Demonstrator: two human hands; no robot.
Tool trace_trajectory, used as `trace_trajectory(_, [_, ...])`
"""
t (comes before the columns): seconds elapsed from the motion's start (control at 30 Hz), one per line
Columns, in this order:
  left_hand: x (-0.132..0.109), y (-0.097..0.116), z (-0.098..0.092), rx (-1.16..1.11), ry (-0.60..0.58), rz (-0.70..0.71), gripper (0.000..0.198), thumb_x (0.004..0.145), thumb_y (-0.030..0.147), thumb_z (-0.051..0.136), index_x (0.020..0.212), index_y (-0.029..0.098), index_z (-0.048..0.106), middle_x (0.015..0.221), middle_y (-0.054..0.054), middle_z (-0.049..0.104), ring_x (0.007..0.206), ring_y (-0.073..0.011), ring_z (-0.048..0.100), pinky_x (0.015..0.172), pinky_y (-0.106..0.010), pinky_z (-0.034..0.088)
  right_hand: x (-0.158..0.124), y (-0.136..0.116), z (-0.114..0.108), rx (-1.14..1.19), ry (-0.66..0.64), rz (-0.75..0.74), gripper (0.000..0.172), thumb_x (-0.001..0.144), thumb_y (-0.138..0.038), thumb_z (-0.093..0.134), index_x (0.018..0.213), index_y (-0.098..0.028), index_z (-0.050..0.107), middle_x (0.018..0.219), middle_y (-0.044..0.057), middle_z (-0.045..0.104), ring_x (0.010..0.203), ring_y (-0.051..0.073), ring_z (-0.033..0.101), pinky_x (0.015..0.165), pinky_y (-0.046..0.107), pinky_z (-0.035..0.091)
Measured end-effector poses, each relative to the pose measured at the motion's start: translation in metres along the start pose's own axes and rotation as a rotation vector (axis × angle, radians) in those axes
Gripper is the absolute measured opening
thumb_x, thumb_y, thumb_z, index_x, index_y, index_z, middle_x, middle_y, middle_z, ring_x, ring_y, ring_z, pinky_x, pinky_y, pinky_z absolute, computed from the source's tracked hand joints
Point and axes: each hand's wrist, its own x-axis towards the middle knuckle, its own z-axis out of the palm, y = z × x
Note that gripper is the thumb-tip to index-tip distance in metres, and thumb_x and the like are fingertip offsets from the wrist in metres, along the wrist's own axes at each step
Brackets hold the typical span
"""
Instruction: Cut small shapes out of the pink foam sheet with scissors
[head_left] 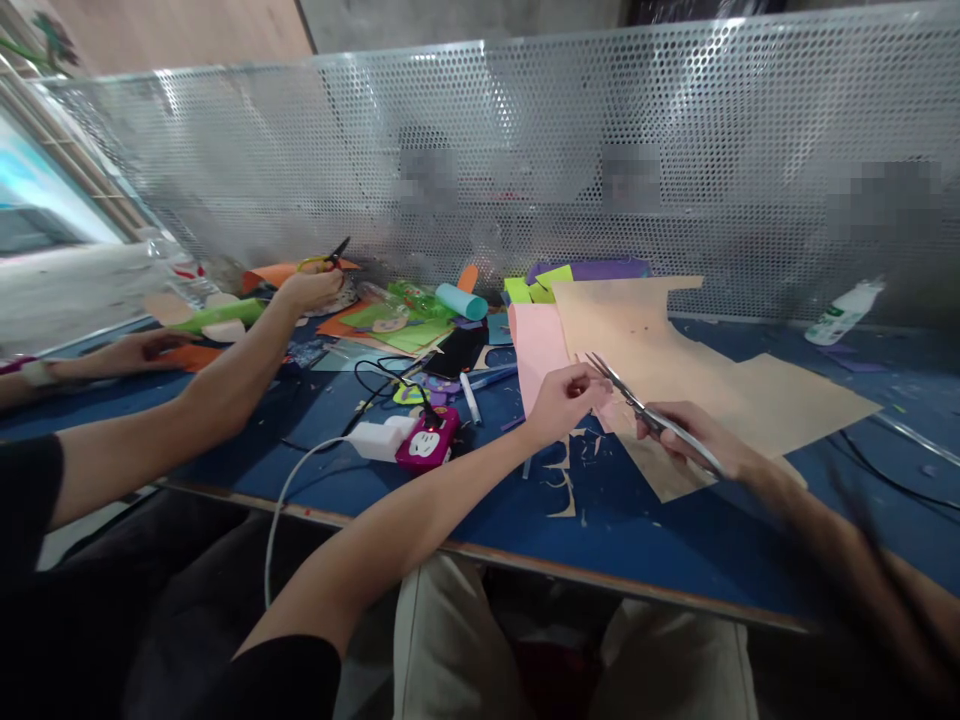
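My right hand (682,430) is wrapped around a pair of metal scissors (637,405), whose blades are slightly apart and point up and left. Close to the blade tips, my left hand (566,400) is closed in a pinch. A small piece of pink paper (613,412) shows at its fingertips, partly hidden by the fingers. Large sheets of tan paper (660,345) lie under and behind both hands. To the left of them is a pink sheet (540,345). Thin tan paper offcuts (561,490) are scattered on the blue table below my left hand.
A magenta power socket (431,440) with a white plug (375,440) and cables sits left of my forearm. A glue bottle (844,312) leans at right by the perforated metal screen (720,130). At left, a co-worker's hand (315,290) holds yellow-handled scissors (326,258) among coloured papers.
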Motion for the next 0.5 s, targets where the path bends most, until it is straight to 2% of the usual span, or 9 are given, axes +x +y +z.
trace_trajectory(0.13, [0.004, 0.001, -0.004, 0.052, 0.008, 0.007, 0.035, 0.088, 0.048, 0.078, 0.088, 0.014, 0.072, 0.073, -0.001, 0.067, 0.063, -0.0098, 0.054, 0.061, -0.024, 0.043, 0.005, 0.009, 0.001, -0.021, 0.151, 0.131, 0.052, 0.069, -0.068, 0.073, 0.074, -0.016, 0.073, 0.049, -0.003, 0.051, 0.035, 0.01, 0.045, 0.034, 0.022, 0.037])
trace_trajectory(0.23, [0.005, 0.002, -0.007, 0.072, 0.043, 0.008, 0.04, 0.093, 0.053, 0.075, 0.101, 0.014, 0.076, 0.072, -0.001, 0.067, 0.059, -0.0087, 0.052, 0.057, -0.024, 0.041, 0.009, 0.014, 0.002, -0.02, 0.324, 0.164, 0.046, 0.07, -0.06, 0.077, 0.082, -0.016, 0.077, 0.05, 0.0, 0.059, 0.037, 0.012, 0.05, 0.035, 0.024, 0.042])
trace_trajectory(0.27, [0.005, 0.002, -0.008, 0.078, 0.055, 0.004, 0.042, 0.094, 0.054, 0.074, 0.105, 0.014, 0.077, 0.073, -0.001, 0.067, 0.057, -0.0083, 0.051, 0.055, -0.024, 0.041, 0.01, 0.015, 0.002, 0.0, 0.376, 0.145, 0.046, 0.071, -0.059, 0.077, 0.088, -0.016, 0.078, 0.056, 0.002, 0.065, 0.039, 0.013, 0.053, 0.036, 0.024, 0.044])
trace_trajectory(0.33, [0.006, 0.003, -0.008, 0.085, 0.072, -0.002, 0.044, 0.096, 0.056, 0.072, 0.11, 0.015, 0.077, 0.077, -0.002, 0.07, 0.055, -0.0077, 0.05, 0.053, -0.024, 0.04, 0.012, 0.02, 0.001, 0.079, 0.435, 0.069, 0.051, 0.073, -0.061, 0.075, 0.101, -0.018, 0.076, 0.08, 0.01, 0.077, 0.046, 0.015, 0.061, 0.04, 0.026, 0.05])
trace_trajectory(0.4, [0.006, 0.002, -0.007, 0.083, 0.085, -0.014, 0.045, 0.097, 0.059, 0.071, 0.11, 0.016, 0.076, 0.078, -0.002, 0.07, 0.052, -0.0076, 0.051, 0.051, -0.024, 0.043, 0.014, 0.029, 0.001, 0.19, 0.424, -0.036, 0.065, 0.075, -0.071, 0.066, 0.114, -0.02, 0.072, 0.111, 0.017, 0.077, 0.057, 0.019, 0.069, 0.047, 0.031, 0.056])
trace_trajectory(0.5, [0.006, -0.001, -0.004, 0.053, 0.095, -0.067, 0.049, 0.097, 0.064, 0.07, 0.11, 0.017, 0.07, 0.073, 0.001, 0.068, 0.052, -0.0106, 0.061, 0.053, -0.025, 0.051, 0.022, 0.044, 0.001, 0.336, 0.392, -0.135, 0.09, 0.076, -0.089, 0.031, 0.124, -0.021, 0.064, 0.12, 0.022, 0.075, 0.061, 0.023, 0.072, 0.054, 0.038, 0.058])
